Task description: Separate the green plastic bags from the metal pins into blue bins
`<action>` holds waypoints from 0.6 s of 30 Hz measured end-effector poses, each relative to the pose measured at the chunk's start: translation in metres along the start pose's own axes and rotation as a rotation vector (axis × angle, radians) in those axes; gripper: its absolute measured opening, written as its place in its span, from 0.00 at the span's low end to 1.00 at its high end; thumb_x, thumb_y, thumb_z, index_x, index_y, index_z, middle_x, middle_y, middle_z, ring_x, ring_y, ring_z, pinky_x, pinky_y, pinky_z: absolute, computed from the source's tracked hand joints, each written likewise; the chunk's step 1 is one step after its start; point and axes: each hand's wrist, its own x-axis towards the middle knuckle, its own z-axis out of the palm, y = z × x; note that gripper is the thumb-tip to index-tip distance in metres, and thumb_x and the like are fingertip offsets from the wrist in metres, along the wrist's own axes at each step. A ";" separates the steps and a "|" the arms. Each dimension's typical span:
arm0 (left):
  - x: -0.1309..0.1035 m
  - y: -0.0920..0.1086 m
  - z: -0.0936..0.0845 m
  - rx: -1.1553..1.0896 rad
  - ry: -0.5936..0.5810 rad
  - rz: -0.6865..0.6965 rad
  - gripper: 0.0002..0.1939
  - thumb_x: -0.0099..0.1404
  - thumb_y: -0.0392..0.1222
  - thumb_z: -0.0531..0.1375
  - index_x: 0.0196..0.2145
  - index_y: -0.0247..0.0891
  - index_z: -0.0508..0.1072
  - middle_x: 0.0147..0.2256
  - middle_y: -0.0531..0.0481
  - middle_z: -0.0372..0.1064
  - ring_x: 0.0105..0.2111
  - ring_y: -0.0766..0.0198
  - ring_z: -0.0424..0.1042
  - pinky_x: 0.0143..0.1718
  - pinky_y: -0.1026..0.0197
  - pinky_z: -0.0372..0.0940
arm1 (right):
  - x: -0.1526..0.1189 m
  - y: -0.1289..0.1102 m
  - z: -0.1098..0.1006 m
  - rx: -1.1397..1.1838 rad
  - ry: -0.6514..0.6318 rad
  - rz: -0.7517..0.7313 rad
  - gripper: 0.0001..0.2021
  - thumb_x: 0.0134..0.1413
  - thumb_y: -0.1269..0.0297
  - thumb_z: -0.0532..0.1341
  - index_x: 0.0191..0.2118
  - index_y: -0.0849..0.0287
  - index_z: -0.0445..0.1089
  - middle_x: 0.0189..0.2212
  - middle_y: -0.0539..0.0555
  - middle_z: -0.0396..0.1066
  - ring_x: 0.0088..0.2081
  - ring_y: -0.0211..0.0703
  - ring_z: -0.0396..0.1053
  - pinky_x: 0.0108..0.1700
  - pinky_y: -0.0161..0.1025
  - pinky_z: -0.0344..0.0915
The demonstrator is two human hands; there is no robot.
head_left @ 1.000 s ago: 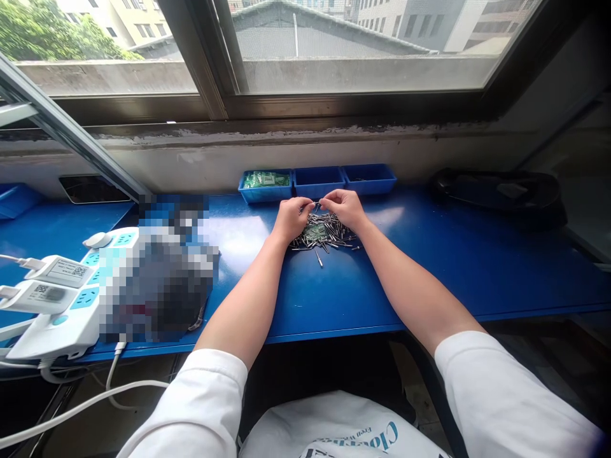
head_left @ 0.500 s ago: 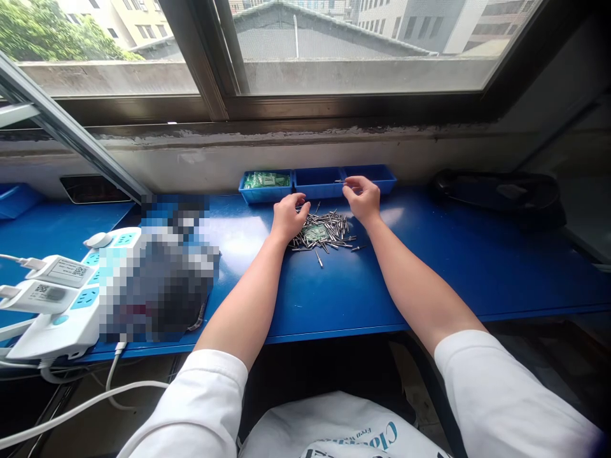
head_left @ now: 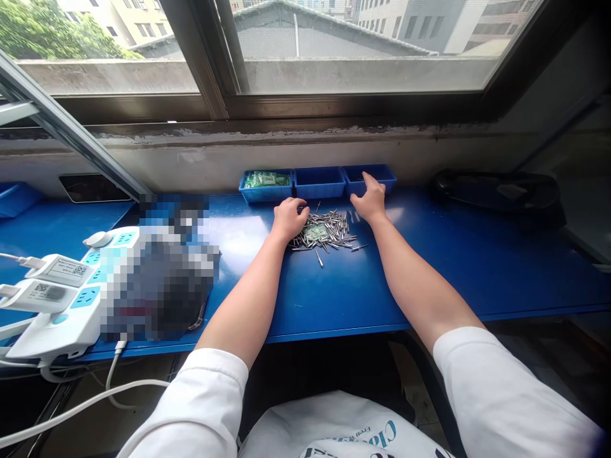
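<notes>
A loose heap of pop rivets (head_left: 341,226), slim metal pins with thin stems, lies on the blue tabletop (head_left: 324,299). A pale green printed piece (head_left: 316,233) shows in the middle of it. Curled at the heap's left edge is my left hand (head_left: 287,219), thumb and forefinger bent toward each other; what they hold, if anything, is hard to make out. My right hand (head_left: 371,200) reaches over the front edge of the right blue bin (head_left: 389,180), thumb and fingers spread with nothing visible between them. Small dark bits show inside that bin.
Left of the right bin stand a middle blue bin (head_left: 319,191) and a left bin holding green packets (head_left: 267,180). A white power strip (head_left: 71,318) with plugged chargers and cables occupies the left side. A black case (head_left: 501,194) lies at the far right, below the window.
My right hand has moved slightly right, from the middle bin's edge to the right bin. Its pinch on a rivet has opened, and the rivet is gone from the fingers. My left hand barely moved.
</notes>
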 end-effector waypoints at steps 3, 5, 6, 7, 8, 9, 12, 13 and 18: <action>0.000 0.000 0.000 0.018 -0.007 0.005 0.14 0.64 0.44 0.55 0.43 0.39 0.77 0.46 0.45 0.74 0.48 0.55 0.71 0.51 0.55 0.64 | -0.003 -0.007 0.001 0.010 -0.001 -0.053 0.31 0.48 0.68 0.58 0.61 0.66 0.61 0.60 0.66 0.61 0.61 0.59 0.56 0.62 0.59 0.54; 0.000 0.000 0.000 0.032 -0.012 0.015 0.15 0.64 0.44 0.55 0.43 0.39 0.77 0.46 0.45 0.74 0.48 0.54 0.71 0.51 0.54 0.64 | -0.007 -0.014 0.002 0.042 0.000 -0.099 0.26 0.49 0.68 0.58 0.56 0.65 0.66 0.57 0.65 0.65 0.59 0.58 0.59 0.62 0.56 0.55; 0.001 0.000 0.001 0.042 -0.016 0.014 0.15 0.64 0.44 0.55 0.43 0.40 0.77 0.46 0.45 0.74 0.48 0.54 0.71 0.51 0.54 0.64 | -0.010 -0.019 0.003 0.059 -0.010 -0.129 0.23 0.49 0.67 0.59 0.53 0.65 0.69 0.55 0.64 0.66 0.58 0.57 0.60 0.62 0.56 0.56; 0.001 0.000 0.001 0.052 -0.021 0.011 0.15 0.64 0.44 0.55 0.43 0.40 0.77 0.46 0.45 0.74 0.48 0.54 0.71 0.51 0.54 0.64 | -0.013 -0.024 0.003 0.071 -0.022 -0.162 0.21 0.50 0.67 0.59 0.51 0.63 0.70 0.54 0.64 0.67 0.57 0.58 0.60 0.61 0.56 0.57; 0.001 -0.001 0.001 0.061 -0.025 0.007 0.15 0.64 0.44 0.55 0.44 0.40 0.77 0.46 0.46 0.74 0.48 0.54 0.71 0.51 0.54 0.64 | -0.016 -0.029 0.004 0.078 -0.023 -0.190 0.20 0.49 0.67 0.60 0.50 0.62 0.71 0.55 0.63 0.66 0.58 0.59 0.59 0.60 0.56 0.57; 0.001 -0.001 0.001 0.069 -0.028 0.004 0.15 0.64 0.44 0.55 0.44 0.41 0.77 0.46 0.46 0.74 0.48 0.54 0.71 0.51 0.54 0.64 | -0.018 -0.033 0.005 0.079 -0.026 -0.213 0.19 0.49 0.67 0.60 0.49 0.61 0.72 0.56 0.62 0.65 0.58 0.60 0.58 0.60 0.58 0.58; 0.001 -0.002 0.002 0.078 -0.038 0.007 0.15 0.64 0.45 0.56 0.44 0.42 0.77 0.47 0.46 0.74 0.49 0.53 0.71 0.52 0.53 0.63 | -0.026 -0.044 0.007 0.117 -0.107 -0.313 0.18 0.50 0.66 0.60 0.48 0.59 0.73 0.52 0.60 0.69 0.55 0.58 0.61 0.58 0.56 0.59; 0.001 -0.002 0.002 0.080 -0.042 0.009 0.15 0.64 0.45 0.56 0.44 0.42 0.77 0.47 0.46 0.74 0.49 0.53 0.71 0.52 0.52 0.63 | -0.028 -0.047 0.008 0.132 -0.161 -0.353 0.18 0.50 0.66 0.60 0.48 0.59 0.73 0.50 0.60 0.70 0.54 0.56 0.62 0.58 0.54 0.59; 0.001 -0.002 0.002 0.079 -0.056 0.017 0.14 0.63 0.44 0.56 0.43 0.42 0.77 0.47 0.46 0.75 0.50 0.52 0.71 0.54 0.51 0.62 | -0.035 -0.052 0.016 0.074 -0.393 -0.389 0.18 0.51 0.58 0.63 0.46 0.60 0.76 0.46 0.60 0.71 0.52 0.57 0.62 0.56 0.54 0.60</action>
